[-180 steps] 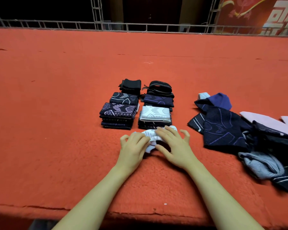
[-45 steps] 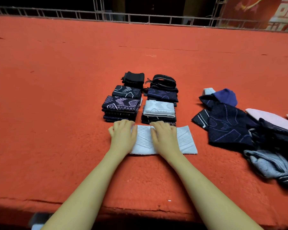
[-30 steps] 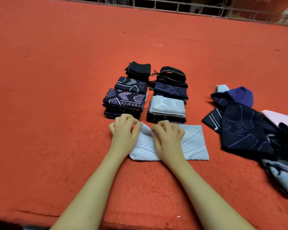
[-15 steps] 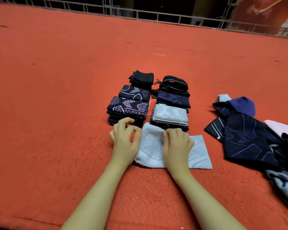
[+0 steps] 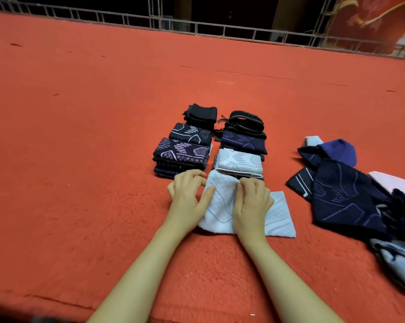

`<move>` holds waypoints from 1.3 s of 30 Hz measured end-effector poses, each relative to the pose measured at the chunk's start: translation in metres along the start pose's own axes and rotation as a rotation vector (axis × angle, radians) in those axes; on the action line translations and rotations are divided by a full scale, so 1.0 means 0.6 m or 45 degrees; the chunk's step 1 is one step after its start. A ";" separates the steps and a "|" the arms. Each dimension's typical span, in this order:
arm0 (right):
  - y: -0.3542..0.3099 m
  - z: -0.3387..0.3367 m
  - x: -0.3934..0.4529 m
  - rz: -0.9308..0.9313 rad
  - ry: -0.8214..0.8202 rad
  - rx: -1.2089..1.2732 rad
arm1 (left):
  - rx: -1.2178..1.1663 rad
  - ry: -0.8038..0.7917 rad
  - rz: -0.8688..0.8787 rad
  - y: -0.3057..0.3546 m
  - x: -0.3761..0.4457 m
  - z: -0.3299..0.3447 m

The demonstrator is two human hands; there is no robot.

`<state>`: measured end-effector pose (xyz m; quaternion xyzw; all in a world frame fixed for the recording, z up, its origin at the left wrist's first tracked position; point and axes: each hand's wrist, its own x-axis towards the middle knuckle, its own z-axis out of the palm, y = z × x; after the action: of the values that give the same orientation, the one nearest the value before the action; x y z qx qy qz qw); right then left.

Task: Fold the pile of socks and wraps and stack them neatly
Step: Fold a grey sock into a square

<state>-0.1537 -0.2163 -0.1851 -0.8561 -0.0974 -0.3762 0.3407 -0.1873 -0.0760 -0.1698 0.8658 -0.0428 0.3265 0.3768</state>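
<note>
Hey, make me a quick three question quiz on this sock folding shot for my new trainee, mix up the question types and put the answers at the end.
1. True or false: the white wrap under both hands already sits on a stack.
2. Multiple choice: the unfolded pile lies to the A) left of the folded stacks, B) right, C) far side.
3. Short answer: what colour is the top piece of the near right-hand stack?

Key:
1. False; it lies on the red carpet, with the left hand lifting its left end while the right hand presses its middle.
2. B
3. White
</note>
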 end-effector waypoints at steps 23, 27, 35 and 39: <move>0.004 -0.063 -0.036 -0.514 -0.865 0.179 | 0.353 -0.223 0.216 -0.002 -0.057 -0.063; 0.006 -0.060 -0.042 -0.607 -0.659 0.039 | 0.476 -0.340 0.244 -0.023 -0.092 -0.064; -0.014 -0.068 0.006 -0.307 -0.097 -0.013 | 0.244 0.019 0.207 0.054 -0.019 -0.038; -0.013 -0.074 0.052 -0.286 -0.067 -0.036 | 0.338 0.111 0.285 0.081 0.026 -0.017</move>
<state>-0.1607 -0.2424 -0.1373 -0.8542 -0.1962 -0.3906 0.2816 -0.1961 -0.1009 -0.1251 0.8828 -0.0792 0.4065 0.2219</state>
